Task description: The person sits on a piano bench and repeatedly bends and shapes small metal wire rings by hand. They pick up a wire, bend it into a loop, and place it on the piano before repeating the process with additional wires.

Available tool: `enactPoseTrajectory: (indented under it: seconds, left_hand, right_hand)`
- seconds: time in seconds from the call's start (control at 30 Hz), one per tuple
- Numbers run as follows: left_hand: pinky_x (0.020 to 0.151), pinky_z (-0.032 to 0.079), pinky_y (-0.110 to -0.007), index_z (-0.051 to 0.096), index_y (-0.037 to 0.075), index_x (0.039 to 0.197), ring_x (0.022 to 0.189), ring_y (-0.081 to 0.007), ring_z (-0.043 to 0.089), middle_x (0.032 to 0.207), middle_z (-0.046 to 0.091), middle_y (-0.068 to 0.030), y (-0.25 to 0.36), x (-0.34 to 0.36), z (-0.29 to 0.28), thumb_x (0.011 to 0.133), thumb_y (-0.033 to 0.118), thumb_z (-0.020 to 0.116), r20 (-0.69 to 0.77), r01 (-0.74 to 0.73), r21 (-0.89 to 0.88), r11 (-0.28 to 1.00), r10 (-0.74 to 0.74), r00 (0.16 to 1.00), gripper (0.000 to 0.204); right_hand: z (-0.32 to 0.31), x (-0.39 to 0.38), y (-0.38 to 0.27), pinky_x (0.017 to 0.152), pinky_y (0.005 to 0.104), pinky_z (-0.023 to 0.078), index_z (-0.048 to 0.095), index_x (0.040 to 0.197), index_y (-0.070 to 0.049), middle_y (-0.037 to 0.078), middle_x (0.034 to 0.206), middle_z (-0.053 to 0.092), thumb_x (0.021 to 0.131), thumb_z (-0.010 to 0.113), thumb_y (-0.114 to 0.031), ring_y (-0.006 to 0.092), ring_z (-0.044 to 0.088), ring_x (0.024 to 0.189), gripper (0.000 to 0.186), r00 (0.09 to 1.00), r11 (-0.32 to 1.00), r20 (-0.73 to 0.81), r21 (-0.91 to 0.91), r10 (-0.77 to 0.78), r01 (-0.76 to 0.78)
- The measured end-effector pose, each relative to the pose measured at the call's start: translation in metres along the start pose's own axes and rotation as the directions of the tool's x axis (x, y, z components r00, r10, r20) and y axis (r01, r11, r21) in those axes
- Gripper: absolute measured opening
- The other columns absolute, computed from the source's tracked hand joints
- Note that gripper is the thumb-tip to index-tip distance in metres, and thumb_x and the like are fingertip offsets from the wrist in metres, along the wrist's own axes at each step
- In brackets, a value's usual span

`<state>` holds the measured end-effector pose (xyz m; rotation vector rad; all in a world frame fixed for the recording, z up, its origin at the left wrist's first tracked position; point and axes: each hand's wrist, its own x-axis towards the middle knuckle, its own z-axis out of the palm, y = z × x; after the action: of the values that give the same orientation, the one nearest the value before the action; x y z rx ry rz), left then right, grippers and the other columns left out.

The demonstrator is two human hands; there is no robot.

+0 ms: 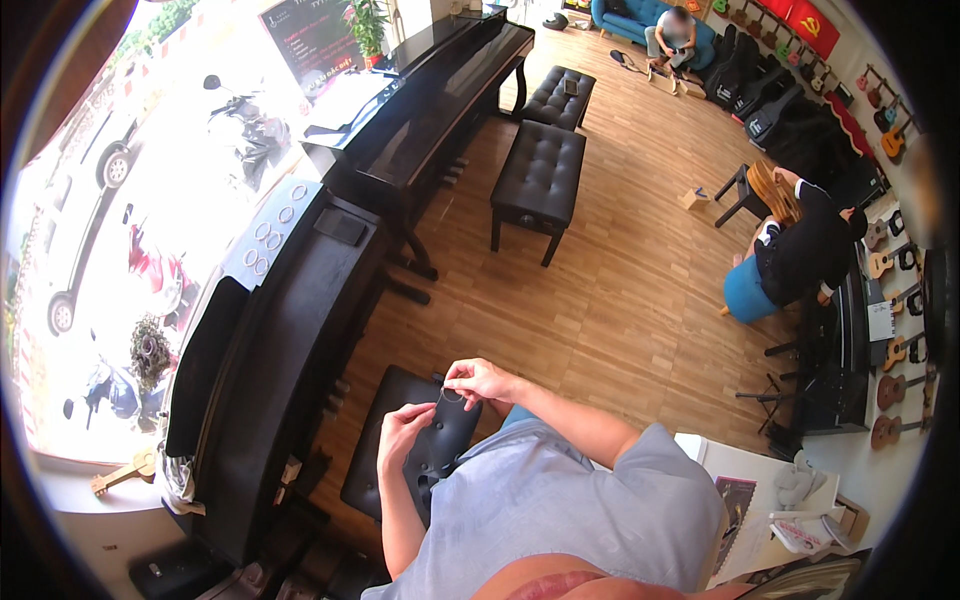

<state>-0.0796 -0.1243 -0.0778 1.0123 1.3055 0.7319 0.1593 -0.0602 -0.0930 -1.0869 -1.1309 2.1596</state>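
Observation:
A thin coiled guitar string (452,398) hangs in a small loop between my two hands, above a black tufted bench. My right hand (480,381) pinches the loop from above with thumb and forefinger. Close by on the left, the fingertips of my left hand (402,432) are pressed together at the loop's side, apparently on the string's end; the fine wire is hard to follow there. Below both hands is the padded black bench (375,440). Several similar ring-shaped coils (268,236) lie on a pale blue sheet (278,212) on the dark piano to my left.
The dark piano (290,350) runs along the window, with a phone (339,227) on top. Another tufted bench (540,170) stands ahead. At right, a person in black (815,250) sits on a blue stool (748,291) handling a guitar. Another person (674,35) sits far off.

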Motion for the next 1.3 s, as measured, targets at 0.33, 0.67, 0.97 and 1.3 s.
enactPoseTrajectory:
  seconds: [0.33, 0.67, 0.97, 1.3]
  left_hand:
    - [0.068, 0.050, -0.027, 0.079, 0.005, 0.099, 0.075, -0.0133, 0.064, 0.080, 0.067, -0.0052, -0.017, 0.012, -0.002, 0.087, 0.009, 0.075, -0.172, -0.125, 0.351, 0.928, 0.195, 0.965, 0.013]
    - [0.078, 0.056, -0.025, 0.072, -0.003, 0.108, 0.089, -0.0159, 0.070, 0.101, 0.072, -0.0091, -0.022, 0.020, 0.021, 0.092, 0.009, 0.072, -0.233, -0.044, -0.159, 0.986, 0.006, 0.972, 0.020]
    - [0.088, 0.060, -0.034, 0.064, -0.008, 0.120, 0.101, -0.0264, 0.072, 0.110, 0.071, -0.0198, -0.009, 0.017, 0.047, 0.095, 0.003, 0.065, -0.180, -0.076, -0.649, 0.757, -0.055, 0.982, 0.027]
    - [0.090, 0.052, -0.027, 0.064, -0.001, 0.126, 0.104, -0.0162, 0.067, 0.116, 0.070, -0.0084, -0.013, 0.024, 0.049, 0.101, 0.016, 0.062, -0.146, -0.057, -0.748, 0.661, -0.080, 0.986, 0.030]
  right_hand:
    - [0.011, 0.005, 0.013, 0.062, 0.0303, 0.061, 0.063, 0.104, -0.004, -0.002, 0.072, 0.054, 0.099, 0.064, -0.022, 0.0070, 0.057, 0.062, 0.018, 0.999, 0.997, -0.050, -0.077, -0.013, 0.009]
    - [0.014, 0.012, 0.014, 0.066, 0.0308, 0.062, 0.062, 0.107, -0.006, -0.003, 0.077, 0.056, 0.100, 0.064, -0.021, 0.0057, 0.057, 0.068, 0.017, 0.997, 0.970, -0.077, 0.242, 0.024, -0.005]
    - [0.022, 0.021, 0.027, 0.072, 0.0310, 0.062, 0.061, 0.108, -0.005, -0.001, 0.082, 0.058, 0.103, 0.059, -0.018, 0.0067, 0.058, 0.071, 0.014, 0.967, 0.957, -0.249, 0.263, -0.051, 0.118]
    - [0.032, 0.025, 0.021, 0.067, 0.0295, 0.060, 0.061, 0.105, -0.007, -0.001, 0.080, 0.060, 0.101, 0.060, -0.014, 0.0074, 0.058, 0.067, 0.008, 0.954, 0.916, -0.289, 0.360, -0.074, 0.180]
